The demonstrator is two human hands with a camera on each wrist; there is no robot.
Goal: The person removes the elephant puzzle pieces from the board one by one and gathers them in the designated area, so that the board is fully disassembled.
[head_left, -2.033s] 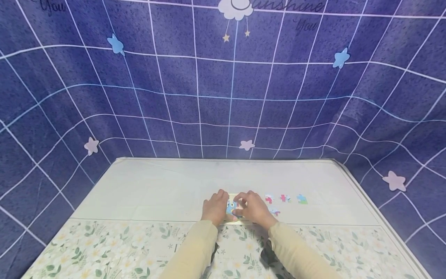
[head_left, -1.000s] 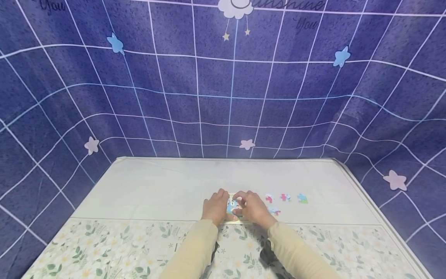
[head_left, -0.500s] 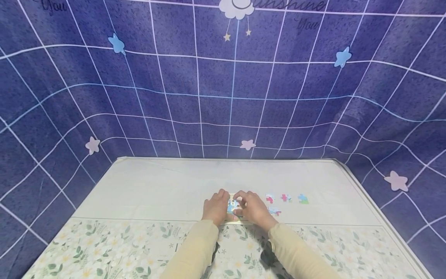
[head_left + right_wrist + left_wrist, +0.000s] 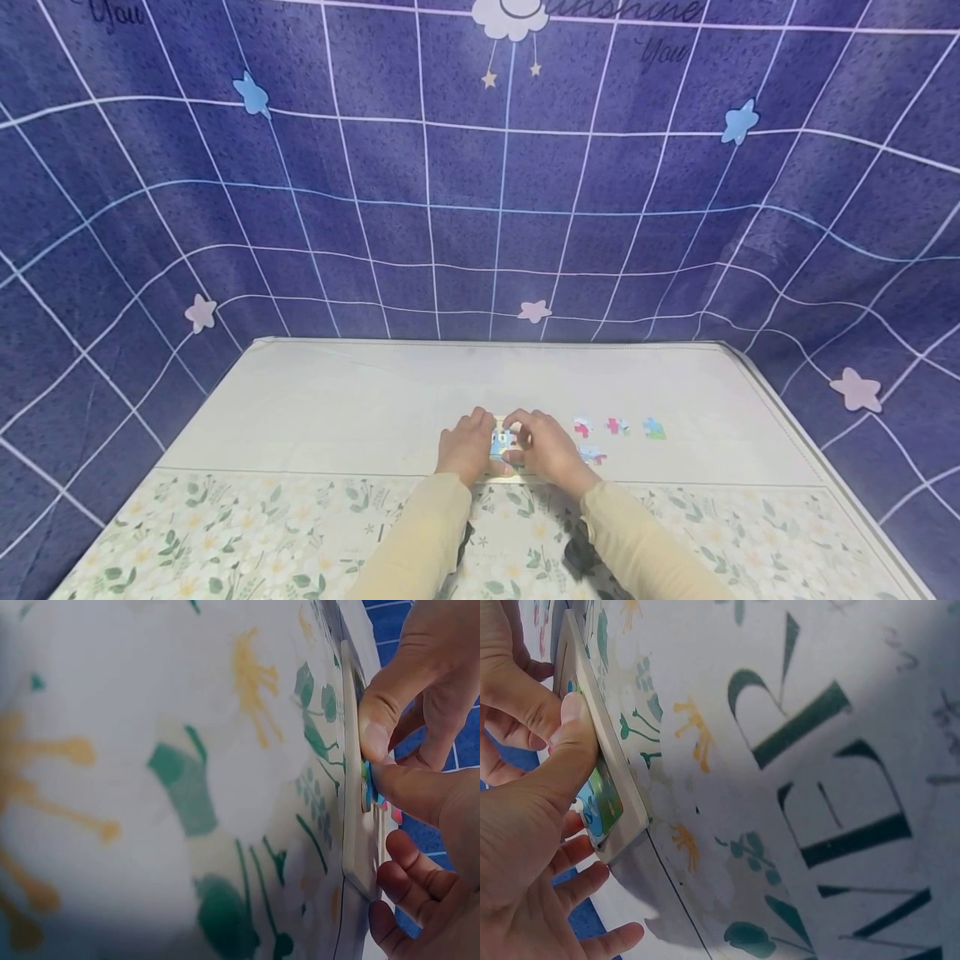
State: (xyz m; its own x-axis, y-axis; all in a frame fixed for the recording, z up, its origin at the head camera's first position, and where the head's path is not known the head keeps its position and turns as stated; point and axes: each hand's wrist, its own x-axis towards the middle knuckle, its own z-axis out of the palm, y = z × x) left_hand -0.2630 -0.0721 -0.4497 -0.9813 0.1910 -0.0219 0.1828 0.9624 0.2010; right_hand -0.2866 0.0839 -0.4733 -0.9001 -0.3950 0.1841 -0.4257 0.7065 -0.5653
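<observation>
A small wooden puzzle tray [image 4: 504, 480] with a blue cartoon picture lies between the two hands in the head view. My left hand [image 4: 465, 447] grips its left side; in the left wrist view the thumb presses over the picture and fingertips lie along the pale tray rim [image 4: 628, 799]. From the right, my right hand [image 4: 551, 452] reaches over the tray with thumb and index finger bent toward each other. Those fingers pinch a blue puzzle piece [image 4: 367, 787], seen edge-on in the right wrist view. Both thumbs are close together there, and the hands hide much of the picture.
Right of the tray lie several loose puzzle pieces: a red-and-white one [image 4: 582, 427], a pink one [image 4: 616, 426], a blue-and-green one [image 4: 653, 428] and a pale blue one [image 4: 593, 456]. The table [image 4: 360, 392] has a floral front cover. Behind hangs a blue checked curtain [image 4: 465, 233].
The blue picture in the tray shifts and turns slightly under the fingers. Both hands keep almost the same place, and the loose pieces stay where they were.
</observation>
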